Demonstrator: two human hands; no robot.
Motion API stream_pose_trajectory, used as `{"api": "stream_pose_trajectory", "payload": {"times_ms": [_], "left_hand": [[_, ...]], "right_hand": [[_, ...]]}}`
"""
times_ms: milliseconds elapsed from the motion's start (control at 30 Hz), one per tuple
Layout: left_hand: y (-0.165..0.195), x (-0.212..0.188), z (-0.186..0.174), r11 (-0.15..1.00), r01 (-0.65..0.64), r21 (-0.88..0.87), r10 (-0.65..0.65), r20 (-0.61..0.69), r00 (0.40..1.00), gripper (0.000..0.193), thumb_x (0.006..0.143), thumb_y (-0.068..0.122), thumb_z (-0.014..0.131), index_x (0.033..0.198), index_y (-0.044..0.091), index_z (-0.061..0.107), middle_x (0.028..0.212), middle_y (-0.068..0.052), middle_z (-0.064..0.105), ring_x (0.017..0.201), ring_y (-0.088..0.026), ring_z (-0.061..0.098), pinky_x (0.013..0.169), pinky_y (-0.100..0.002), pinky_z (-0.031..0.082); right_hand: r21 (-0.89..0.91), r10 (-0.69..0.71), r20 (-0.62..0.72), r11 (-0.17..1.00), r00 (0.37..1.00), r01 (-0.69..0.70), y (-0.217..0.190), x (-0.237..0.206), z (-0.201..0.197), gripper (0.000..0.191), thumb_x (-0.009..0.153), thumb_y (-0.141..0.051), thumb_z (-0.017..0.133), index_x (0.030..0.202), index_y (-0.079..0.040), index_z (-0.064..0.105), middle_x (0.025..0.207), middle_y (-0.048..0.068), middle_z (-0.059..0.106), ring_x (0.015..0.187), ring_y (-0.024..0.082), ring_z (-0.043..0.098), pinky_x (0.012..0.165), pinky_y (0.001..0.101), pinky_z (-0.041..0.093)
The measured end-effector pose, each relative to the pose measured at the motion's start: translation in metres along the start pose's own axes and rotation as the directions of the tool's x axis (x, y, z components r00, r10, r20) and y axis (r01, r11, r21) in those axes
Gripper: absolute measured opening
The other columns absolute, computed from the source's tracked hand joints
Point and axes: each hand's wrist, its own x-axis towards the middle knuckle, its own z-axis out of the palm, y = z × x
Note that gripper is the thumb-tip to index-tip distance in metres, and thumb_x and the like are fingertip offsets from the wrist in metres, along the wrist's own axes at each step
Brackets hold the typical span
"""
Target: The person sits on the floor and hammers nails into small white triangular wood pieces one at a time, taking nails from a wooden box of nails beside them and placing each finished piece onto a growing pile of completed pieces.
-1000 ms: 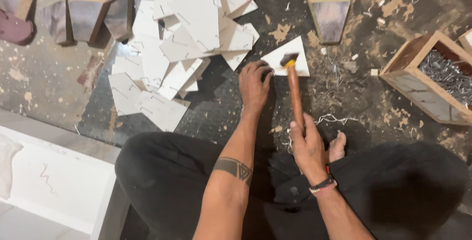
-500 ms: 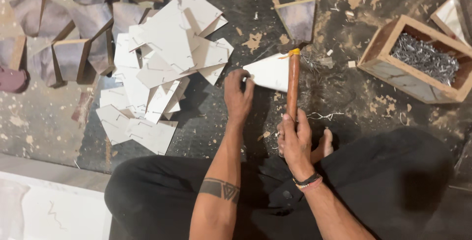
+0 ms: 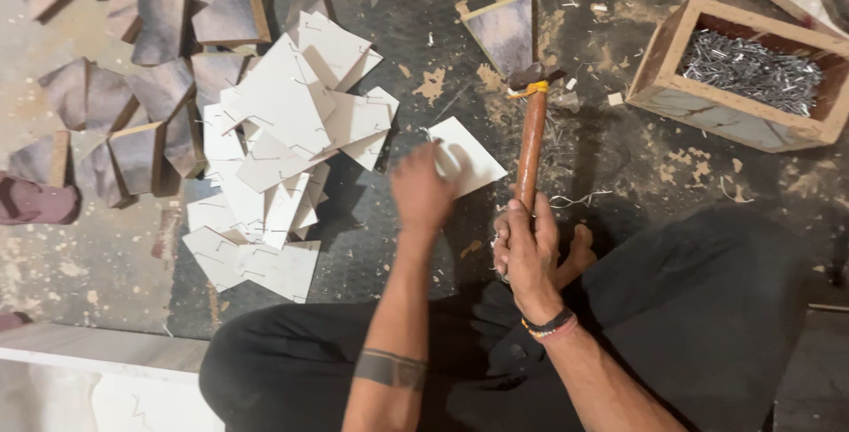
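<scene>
Hammer (image 3: pixel 531 136): head dark and blurred against the floor, shape hard to make out; lower handle hidden inside the right hand (image 3: pixel 529 251), which is closed round it. Handle runs nearly straight away from the person, head at the far end, above the fist. White panel (image 3: pixel 467 156) lies flat on the dark floor, just left of the handle, near edge covered by the left hand (image 3: pixel 422 191); fingers blurred, grip cannot be told. Pile of white panels (image 3: pixel 279 145) further left. Wooden box of nails (image 3: pixel 738 74) far right.

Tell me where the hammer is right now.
In the head view, right of centre: the hammer stands in the right hand, its head up beside the white panel, left of the nail box.
</scene>
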Motion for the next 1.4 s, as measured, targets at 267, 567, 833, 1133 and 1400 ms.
{"api": "stream_pose_trajectory", "payload": {"times_ms": [267, 567, 833, 1133, 1400], "left_hand": [[-0.018, 0.011, 0.022, 0.868, -0.384, 0.314, 0.436, -0.116, 0.892, 0.062, 0.074, -0.003, 0.063, 0.132, 0.018, 0.067, 0.148, -0.002, 0.057, 0.143, -0.03, 0.047, 0.121, -0.056, 0.029], [0.004, 0.007, 0.012, 0.868, -0.481, 0.12, 0.489, -0.047, 0.871, 0.042, 0.078, 0.005, 0.064, 0.12, 0.008, 0.067, 0.122, -0.015, 0.066, 0.121, -0.035, 0.058, 0.104, -0.05, 0.044], [0.079, 0.004, 0.071, 0.919, -0.061, -0.39, 0.165, 0.24, 0.957, 0.021, 0.101, 0.026, 0.055, 0.11, 0.009, 0.063, 0.1, -0.021, 0.067, 0.094, -0.044, 0.065, 0.08, -0.049, 0.054], [0.06, 0.028, 0.117, 0.803, -0.595, 0.02, 0.596, -0.033, 0.803, 0.016, 0.089, 0.019, 0.057, 0.1, 0.007, 0.056, 0.095, -0.018, 0.069, 0.09, -0.04, 0.071, 0.069, -0.049, 0.056], [0.013, 0.002, 0.024, 0.874, -0.218, -0.433, 0.175, -0.139, 0.975, 0.045, 0.092, 0.016, 0.065, 0.135, 0.01, 0.056, 0.095, -0.011, 0.077, 0.081, -0.03, 0.076, 0.072, -0.041, 0.057]], "right_hand": [[0.012, 0.007, 0.022, 1.0, 1.0, -0.007, 0.003, -0.006, 0.001, 0.029, 0.105, -0.023, 0.047, 0.129, -0.007, 0.052, 0.071, -0.001, 0.05, 0.041, 0.002, 0.039, 0.033, 0.0195, 0.034], [0.002, 0.016, 0.038, 1.0, 0.999, -0.016, -0.002, -0.009, 0.006, 0.036, 0.104, -0.026, 0.049, 0.134, -0.007, 0.05, 0.071, -0.003, 0.049, 0.041, 0.002, 0.039, 0.033, 0.0189, 0.034], [0.031, -0.086, 0.095, 0.996, 0.992, 0.083, -0.019, -0.028, 0.001, 0.032, 0.107, -0.022, 0.05, 0.132, -0.004, 0.05, 0.074, -0.002, 0.049, 0.048, 0.002, 0.042, 0.04, 0.0178, 0.035], [-0.019, -0.206, 0.016, 0.978, 0.978, 0.206, -0.03, -0.02, -0.015, 0.031, 0.108, -0.016, 0.048, 0.133, 0.002, 0.053, 0.074, 0.001, 0.051, 0.046, 0.003, 0.04, 0.038, 0.0195, 0.036], [0.058, 0.027, 0.004, 0.998, 1.0, -0.027, -0.014, -0.008, -0.007, 0.029, 0.108, -0.02, 0.044, 0.129, 0.0, 0.047, 0.075, 0.0, 0.051, 0.044, 0.004, 0.04, 0.036, 0.0206, 0.035]]}}
